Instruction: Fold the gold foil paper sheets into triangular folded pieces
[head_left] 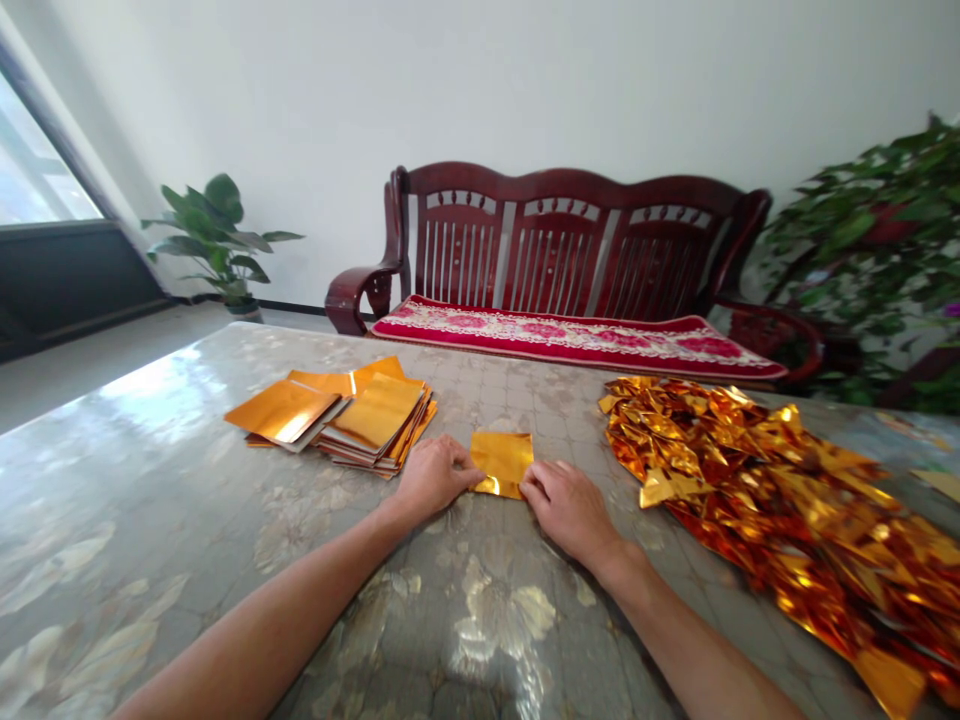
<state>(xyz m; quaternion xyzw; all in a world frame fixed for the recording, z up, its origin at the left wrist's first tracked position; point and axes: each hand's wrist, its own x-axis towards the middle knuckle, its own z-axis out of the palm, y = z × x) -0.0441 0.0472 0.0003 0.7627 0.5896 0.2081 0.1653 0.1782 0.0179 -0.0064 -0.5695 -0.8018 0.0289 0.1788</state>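
A square sheet of gold foil paper (504, 456) lies between my hands, its near edge slightly curled up. My left hand (439, 475) pinches the sheet's near left corner between thumb and fingers. At the near right corner, my right hand (566, 505) grips the sheet in the same way. Just beyond my left hand rests a loose stack of flat gold foil sheets (375, 410), some with a pale underside showing. Over on the right spreads a large heap of folded gold foil pieces (750, 490), apart from my right hand.
A table (225, 540) with a glossy floral cover bears everything. Behind it stands a dark red wooden bench (555, 240) with a red patterned cushion (555, 328). One potted plant (217, 240) is at the left, and a leafy plant (877, 220) at the right.
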